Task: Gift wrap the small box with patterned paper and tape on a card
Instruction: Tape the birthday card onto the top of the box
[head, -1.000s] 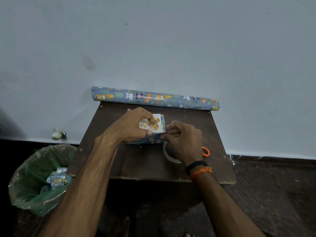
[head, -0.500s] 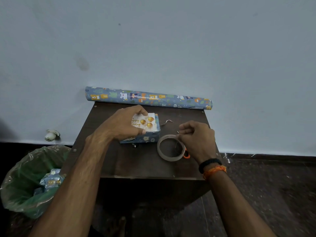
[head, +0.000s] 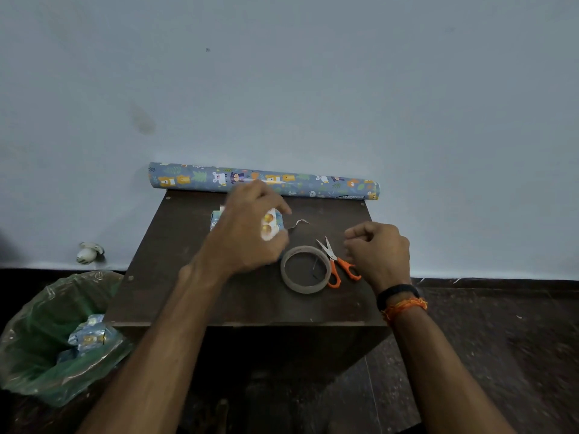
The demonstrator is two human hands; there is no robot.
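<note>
— Position of the wrapped box (head: 216,218)?
— It is found on the table (head: 188,277), toward the rear, with the card (head: 271,225) on top and the left hand (head: 247,233) laid over both.
— To its right?
— The tape roll (head: 305,269) is set nearer the front; the scissors (head: 336,264) lie just beside it, and the right hand (head: 377,253) is held right of those.
— Behind?
— The paper roll (head: 313,183) is placed along the wall.
— Off the table?
— A bin (head: 40,355) is stationed left, paper scraps (head: 89,335) inside.
</note>
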